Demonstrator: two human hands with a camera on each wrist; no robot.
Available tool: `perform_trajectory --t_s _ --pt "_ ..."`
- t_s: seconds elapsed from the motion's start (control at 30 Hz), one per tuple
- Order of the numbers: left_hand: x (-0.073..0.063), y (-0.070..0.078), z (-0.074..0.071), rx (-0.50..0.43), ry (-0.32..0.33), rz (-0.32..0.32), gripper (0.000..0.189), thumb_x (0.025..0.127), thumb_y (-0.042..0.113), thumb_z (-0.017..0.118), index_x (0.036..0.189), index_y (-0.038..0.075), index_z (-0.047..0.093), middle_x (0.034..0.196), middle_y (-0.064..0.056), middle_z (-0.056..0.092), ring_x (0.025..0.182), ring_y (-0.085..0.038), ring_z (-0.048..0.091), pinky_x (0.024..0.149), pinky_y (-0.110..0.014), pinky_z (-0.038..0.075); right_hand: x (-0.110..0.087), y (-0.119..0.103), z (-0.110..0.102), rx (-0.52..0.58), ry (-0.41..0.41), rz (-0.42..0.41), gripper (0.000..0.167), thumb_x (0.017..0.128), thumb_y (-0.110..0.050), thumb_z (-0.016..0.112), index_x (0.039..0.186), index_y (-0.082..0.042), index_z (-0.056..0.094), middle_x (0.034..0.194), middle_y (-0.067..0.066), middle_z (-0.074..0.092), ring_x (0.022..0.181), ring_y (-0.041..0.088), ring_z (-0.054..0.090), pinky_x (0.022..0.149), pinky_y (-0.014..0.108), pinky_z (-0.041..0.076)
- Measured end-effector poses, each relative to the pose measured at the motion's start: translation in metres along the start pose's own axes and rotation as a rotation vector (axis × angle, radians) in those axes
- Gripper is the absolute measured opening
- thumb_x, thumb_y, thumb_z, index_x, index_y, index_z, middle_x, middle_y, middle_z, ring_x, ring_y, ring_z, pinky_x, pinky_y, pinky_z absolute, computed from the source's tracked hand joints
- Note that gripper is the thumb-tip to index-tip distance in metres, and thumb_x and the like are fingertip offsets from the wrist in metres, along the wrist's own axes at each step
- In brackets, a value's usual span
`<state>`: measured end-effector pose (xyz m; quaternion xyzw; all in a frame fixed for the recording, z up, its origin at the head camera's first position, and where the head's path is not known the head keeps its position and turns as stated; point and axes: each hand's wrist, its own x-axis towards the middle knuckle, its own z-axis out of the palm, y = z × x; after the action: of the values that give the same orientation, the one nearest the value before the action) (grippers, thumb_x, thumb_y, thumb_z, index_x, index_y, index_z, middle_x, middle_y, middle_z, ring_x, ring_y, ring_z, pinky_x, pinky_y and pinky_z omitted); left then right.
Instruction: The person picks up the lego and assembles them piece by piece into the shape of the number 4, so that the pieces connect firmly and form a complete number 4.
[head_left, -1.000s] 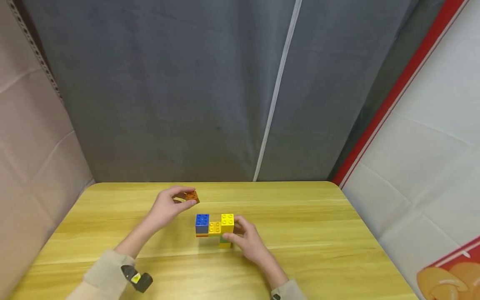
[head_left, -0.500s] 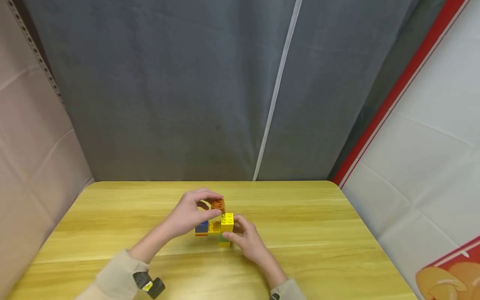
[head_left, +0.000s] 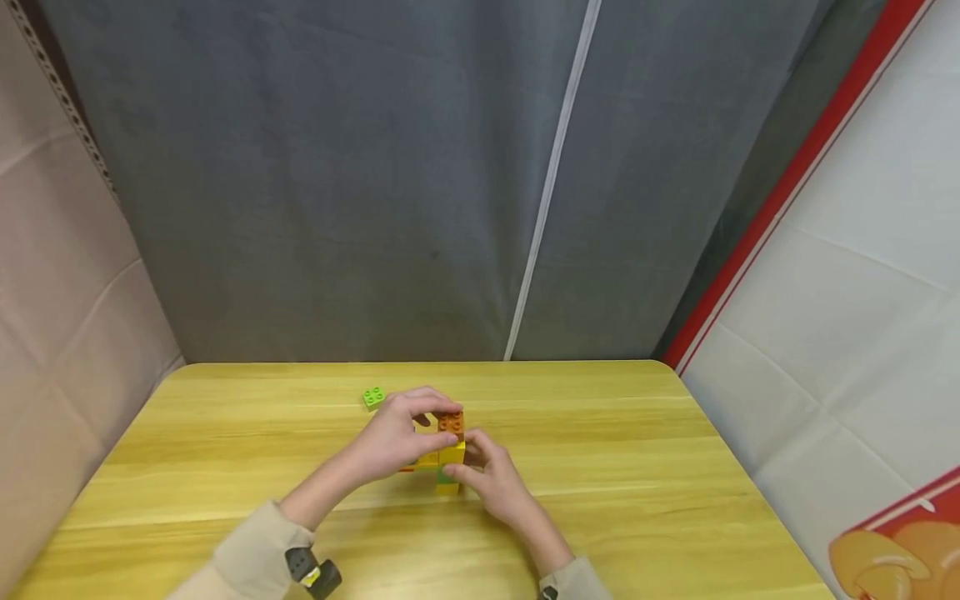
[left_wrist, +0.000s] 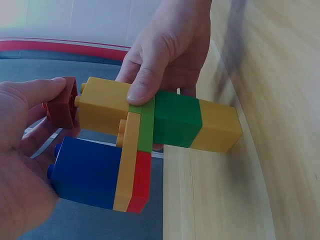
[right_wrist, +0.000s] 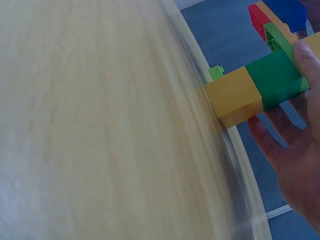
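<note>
Between thumb and fingers, my left hand [head_left: 397,433] pinches an orange-brown brick [head_left: 451,423] over the top of a toy-brick tower. The left wrist view shows this brick slightly tilted at the studs of the upper yellow brick [left_wrist: 105,102]; whether it is seated, I cannot tell. My right hand [head_left: 495,479] grips the tower from the right, thumb on the upper yellow and light green bricks. Below come a dark green brick [left_wrist: 177,120] and a yellow base brick [left_wrist: 217,125] standing on the table. A side arm carries a blue brick [left_wrist: 86,172], mostly hidden by my left hand in the head view.
A loose light green brick [head_left: 373,398] lies on the wooden table [head_left: 615,467], behind and left of the tower. A grey curtain [head_left: 337,183] hangs past the table's far edge. White panels stand on both sides.
My left hand has carried the orange-brown brick rightward and down onto the tower's top. The loose light green brick has come into view from behind that hand. The right hand stays on the tower.
</note>
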<state>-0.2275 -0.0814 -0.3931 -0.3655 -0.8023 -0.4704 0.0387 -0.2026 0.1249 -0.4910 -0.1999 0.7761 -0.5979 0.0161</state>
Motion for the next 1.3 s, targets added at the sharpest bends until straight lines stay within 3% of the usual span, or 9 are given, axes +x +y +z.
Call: perform_trajectory --t_s 0.2,0.33,0.7,0.97,1.3 --pt "-0.0004 -0.0004 0.0016 0.016 0.007 -0.001 0.027 0.087 0.01 0.083 0.113 0.01 0.078 0.106 0.006 0.073 0.096 -0.013 0.065 0.078 -0.032 0.055 0.0001 -0.0003 -0.0001 -0.002 0.0 -0.008 0.031 0.099 -0.019 0.07 0.129 -0.015 0.06 0.131 0.004 0.069 0.116 0.029 0.066 0.097 0.045 0.054" --pt "-0.0006 -0.0018 0.0031 0.006 0.016 -0.026 0.027 0.085 0.011 0.085 0.112 0.011 0.078 0.104 0.007 0.074 0.094 -0.012 0.066 0.078 -0.032 0.055 0.0001 -0.0009 -0.0003 -0.001 0.003 -0.01 0.031 0.099 -0.019 0.07 0.129 -0.015 0.06 0.131 0.004 0.069 0.115 0.029 0.067 0.097 0.045 0.053" --pt "-0.0025 -0.0022 0.006 -0.041 0.042 -0.09 0.028 0.084 0.015 0.087 0.11 0.012 0.08 0.1 0.007 0.075 0.09 -0.015 0.067 0.075 -0.042 0.057 -0.0038 -0.0018 -0.0015 0.009 0.009 -0.023 0.033 0.099 -0.018 0.07 0.13 -0.015 0.06 0.131 0.004 0.069 0.115 0.029 0.067 0.096 0.044 0.053" --pt "-0.0024 -0.0022 0.0083 -0.103 0.045 -0.192 0.027 0.082 0.02 0.088 0.108 0.018 0.08 0.096 0.013 0.074 0.091 -0.012 0.066 0.084 -0.051 0.054 -0.0068 -0.0012 -0.0038 0.011 0.006 -0.011 0.032 0.099 -0.018 0.07 0.129 -0.016 0.06 0.13 0.002 0.07 0.116 0.029 0.066 0.098 0.048 0.052" --pt "-0.0026 -0.0035 0.008 -0.121 0.023 -0.168 0.02 0.089 0.028 0.082 0.108 0.021 0.081 0.099 0.013 0.074 0.091 -0.012 0.067 0.081 -0.032 0.055 -0.0076 -0.0015 -0.0043 0.017 0.005 -0.001 0.032 0.098 -0.018 0.07 0.129 -0.018 0.06 0.132 0.0 0.068 0.119 0.028 0.065 0.101 0.053 0.049"
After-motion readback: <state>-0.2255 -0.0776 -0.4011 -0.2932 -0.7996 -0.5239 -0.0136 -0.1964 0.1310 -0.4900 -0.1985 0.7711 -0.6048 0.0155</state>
